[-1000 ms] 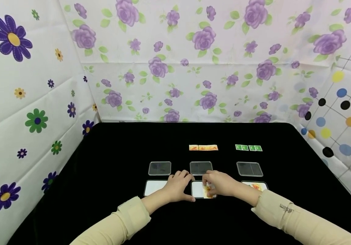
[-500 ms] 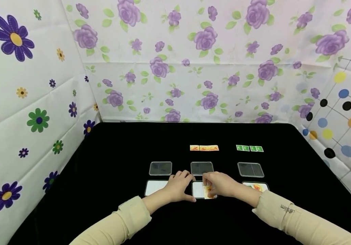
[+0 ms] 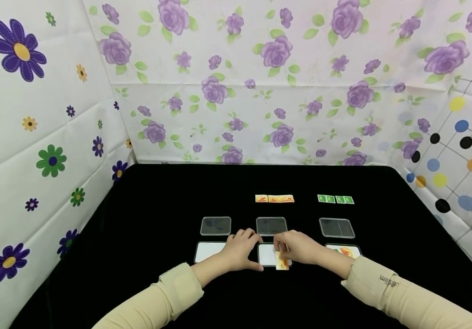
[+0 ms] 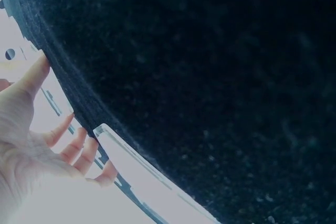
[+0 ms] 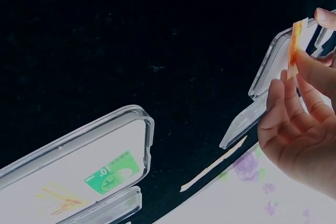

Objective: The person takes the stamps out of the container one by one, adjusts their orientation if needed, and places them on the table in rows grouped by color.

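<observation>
My right hand (image 3: 297, 247) pinches a small orange-and-yellow card (image 3: 282, 262) between thumb and fingers. This card hangs over the near edge of the middle white-lined clear case (image 3: 265, 255); in the right wrist view the card (image 5: 295, 45) stands tilted in the fingers. My left hand (image 3: 240, 250) lies between the left case (image 3: 209, 252) and the middle one, fingers spread and thumb by the middle case's near left corner. In the left wrist view the left hand (image 4: 31, 140) grips nothing; whether its fingertips touch a case is unclear.
The right case (image 3: 352, 251) holds a green card (image 5: 111, 173) and an orange print. Three clear lids, left (image 3: 215, 226), middle (image 3: 271, 225) and right (image 3: 337, 227), lie behind the cases. Farther back are orange cards (image 3: 274, 198) and green cards (image 3: 335, 199) in rows.
The orange-and-yellow card has come up off the middle case's white surface and shifted slightly toward the near edge, tilting in the right hand. My left hand stays in place.
</observation>
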`<state>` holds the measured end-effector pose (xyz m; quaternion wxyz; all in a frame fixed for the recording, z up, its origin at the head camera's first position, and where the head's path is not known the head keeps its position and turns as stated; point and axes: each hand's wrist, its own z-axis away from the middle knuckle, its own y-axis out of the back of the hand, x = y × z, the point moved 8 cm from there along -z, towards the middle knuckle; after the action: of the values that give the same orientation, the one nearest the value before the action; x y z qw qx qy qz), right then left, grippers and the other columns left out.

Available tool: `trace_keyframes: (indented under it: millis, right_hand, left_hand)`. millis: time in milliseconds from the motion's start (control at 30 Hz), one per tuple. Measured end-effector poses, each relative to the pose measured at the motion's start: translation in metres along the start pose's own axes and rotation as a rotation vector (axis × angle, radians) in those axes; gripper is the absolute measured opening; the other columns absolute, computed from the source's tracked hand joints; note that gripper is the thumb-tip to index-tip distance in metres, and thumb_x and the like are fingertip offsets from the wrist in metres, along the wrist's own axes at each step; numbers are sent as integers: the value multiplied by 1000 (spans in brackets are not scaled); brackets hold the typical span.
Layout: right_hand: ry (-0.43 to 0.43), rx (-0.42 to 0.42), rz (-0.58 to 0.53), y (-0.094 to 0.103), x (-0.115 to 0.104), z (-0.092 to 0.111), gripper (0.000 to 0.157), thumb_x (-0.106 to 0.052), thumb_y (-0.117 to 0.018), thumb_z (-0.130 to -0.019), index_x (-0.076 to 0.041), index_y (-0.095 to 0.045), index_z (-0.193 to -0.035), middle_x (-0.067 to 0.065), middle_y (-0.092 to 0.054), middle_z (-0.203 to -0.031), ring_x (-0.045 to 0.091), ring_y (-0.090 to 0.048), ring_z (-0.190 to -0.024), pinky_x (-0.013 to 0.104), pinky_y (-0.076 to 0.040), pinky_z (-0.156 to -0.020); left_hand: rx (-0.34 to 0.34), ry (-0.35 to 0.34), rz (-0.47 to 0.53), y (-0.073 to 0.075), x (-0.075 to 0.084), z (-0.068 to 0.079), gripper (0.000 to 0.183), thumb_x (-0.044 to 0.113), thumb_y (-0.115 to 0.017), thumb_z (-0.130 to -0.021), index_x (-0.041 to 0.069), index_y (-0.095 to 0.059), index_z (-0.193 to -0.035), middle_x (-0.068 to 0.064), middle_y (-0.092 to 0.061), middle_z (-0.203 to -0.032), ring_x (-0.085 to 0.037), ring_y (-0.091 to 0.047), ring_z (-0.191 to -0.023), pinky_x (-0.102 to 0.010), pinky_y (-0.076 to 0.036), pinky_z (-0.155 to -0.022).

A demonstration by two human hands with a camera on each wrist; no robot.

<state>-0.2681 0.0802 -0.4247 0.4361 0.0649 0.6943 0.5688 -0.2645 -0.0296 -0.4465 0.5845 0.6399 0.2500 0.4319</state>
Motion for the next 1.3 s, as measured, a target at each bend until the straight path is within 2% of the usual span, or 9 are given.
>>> trace_keyframes:
  millis: [233, 333, 500, 567, 700, 800, 1000, 1300]
  right_hand:
    - [8, -21, -205, 6, 7, 0, 9, 2, -65, -83, -4, -60, -79, 3, -58, -67, 1, -42, -57, 17, -40, -55]
    - [2, -28, -235, 10, 10, -1, 7, 1, -65, -84, -3, -60, -80, 2, -58, -68, 0, -44, -57, 18, -42, -55]
    - [0, -16, -264, 18, 12, -1, 5, -1, -64, -86, -2, -61, -82, 4, -61, -70, 1, -50, -57, 19, -46, -55]
    - [5, -4, -276, 22, 11, -1, 5, -2, -64, -87, -2, -60, -83, 6, -62, -71, 5, -53, -57, 20, -47, -56]
    - [8, 19, -284, 30, 11, -1, 5, -3, -63, -87, -1, -61, -84, 10, -64, -72, 22, -59, -60, 22, -49, -56]
    - [-6, 36, -271, 35, 12, -1, 5, -5, -63, -88, -2, -61, -85, 8, -64, -73, 27, -60, -63, 22, -49, -57]
    - [-22, 82, -292, 44, 15, -1, 5, -4, -62, -88, 0, -60, -87, 9, -64, -74, 19, -57, -60, 26, -49, -57]
    - [-128, 86, -376, 51, 25, -1, 6, -4, -60, -90, 2, -59, -89, 9, -64, -80, 27, -57, -66, 34, -51, -61]
  left_hand:
    - [-9, 0, 11, 0, 0, 0, 67, 49, -77, -71, 16, -54, -124, -4, -50, -127, -23, -47, -115, -49, -43, -91]
    - [-16, 0, 17, 0, 0, 0, 67, 49, -77, -71, 16, -54, -124, -5, -50, -127, -24, -47, -115, -49, -43, -91]
    - [-22, 0, 14, 0, 0, 0, 67, 49, -77, -71, 16, -54, -124, -5, -50, -127, -24, -47, -115, -49, -43, -90]
    - [-26, 1, 17, -1, 0, 0, 67, 49, -77, -71, 16, -54, -124, -5, -50, -127, -24, -47, -115, -49, -43, -90]
    - [-35, 6, 22, -1, 0, 0, 67, 49, -77, -71, 16, -54, -124, -5, -50, -127, -23, -47, -115, -49, -43, -90]
    - [-41, 12, 16, 0, 0, -1, 68, 50, -77, -71, 16, -54, -125, -5, -50, -128, -23, -47, -116, -50, -43, -91]
    - [-41, 19, -2, 1, 0, -2, 69, 51, -77, -71, 17, -54, -125, -4, -50, -129, -23, -47, -116, -50, -43, -91]
    - [-35, 11, -1, 1, 2, -1, 68, 50, -77, -71, 16, -54, -125, -4, -50, -128, -23, -48, -116, -49, -43, -90]
